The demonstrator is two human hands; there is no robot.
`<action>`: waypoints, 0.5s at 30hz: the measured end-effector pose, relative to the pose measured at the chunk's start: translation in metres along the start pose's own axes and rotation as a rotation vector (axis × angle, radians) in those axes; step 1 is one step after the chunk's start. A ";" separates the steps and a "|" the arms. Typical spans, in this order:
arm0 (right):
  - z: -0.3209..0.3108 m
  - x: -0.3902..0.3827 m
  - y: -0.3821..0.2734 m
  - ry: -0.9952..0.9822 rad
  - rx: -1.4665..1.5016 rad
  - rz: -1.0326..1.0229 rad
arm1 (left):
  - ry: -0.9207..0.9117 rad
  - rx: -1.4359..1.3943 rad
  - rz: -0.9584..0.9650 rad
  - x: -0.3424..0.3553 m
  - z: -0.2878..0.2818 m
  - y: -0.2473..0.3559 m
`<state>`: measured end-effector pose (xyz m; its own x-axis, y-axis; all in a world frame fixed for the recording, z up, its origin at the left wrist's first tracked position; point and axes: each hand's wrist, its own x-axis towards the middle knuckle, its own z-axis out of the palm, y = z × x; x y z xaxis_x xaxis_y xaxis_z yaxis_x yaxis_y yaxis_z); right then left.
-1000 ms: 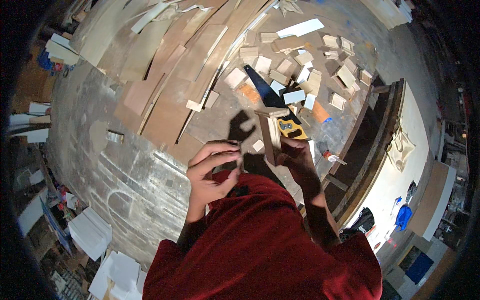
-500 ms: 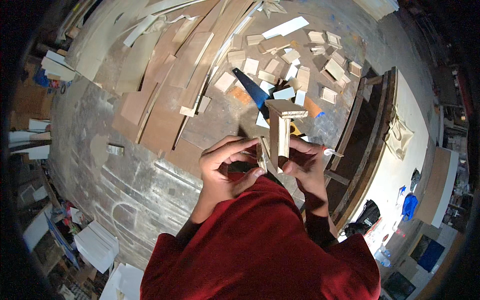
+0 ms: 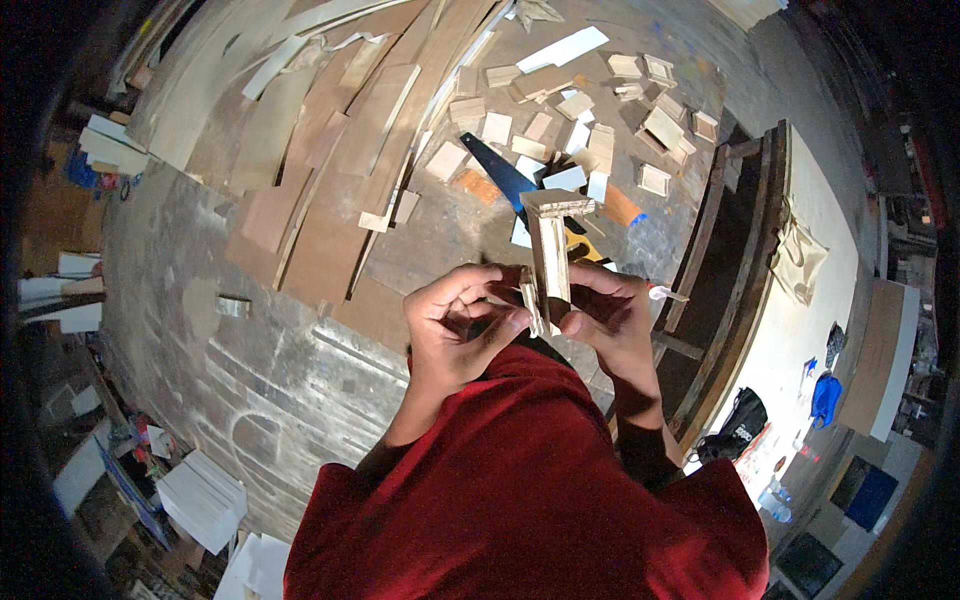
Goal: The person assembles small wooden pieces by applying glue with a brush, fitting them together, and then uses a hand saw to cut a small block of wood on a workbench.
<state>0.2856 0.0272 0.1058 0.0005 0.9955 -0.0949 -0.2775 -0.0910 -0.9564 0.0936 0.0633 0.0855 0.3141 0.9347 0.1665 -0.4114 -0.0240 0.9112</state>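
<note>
While the right hand [image 3: 615, 310] pinches the joined plywood piece [image 3: 551, 250] near its lower end — likely to steady it, its top board [image 3: 556, 203] uncovered — the left hand [image 3: 448, 318] clamps a small wooden strip [image 3: 531, 302] between thumb and fingers just alongside, before the red shirt [image 3: 500, 480].
</note>
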 end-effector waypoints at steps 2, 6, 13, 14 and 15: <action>0.002 -0.001 -0.004 -0.002 -0.026 -0.005 | -0.008 -0.002 0.009 -0.002 -0.001 -0.002; 0.007 -0.001 -0.005 0.026 -0.027 -0.004 | 0.028 -0.015 -0.007 -0.004 0.000 -0.005; 0.004 0.000 -0.004 0.004 -0.048 -0.009 | 0.055 -0.026 0.019 -0.006 0.004 -0.009; 0.003 0.000 -0.002 0.003 -0.048 -0.009 | 0.060 -0.015 0.030 -0.007 0.006 -0.007; 0.002 -0.001 -0.001 -0.004 -0.041 -0.037 | 0.069 -0.005 0.043 -0.007 0.009 -0.003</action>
<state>0.2843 0.0260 0.1075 0.0058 0.9983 -0.0584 -0.2381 -0.0554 -0.9697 0.1001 0.0541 0.0848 0.2366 0.9549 0.1792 -0.4279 -0.0632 0.9016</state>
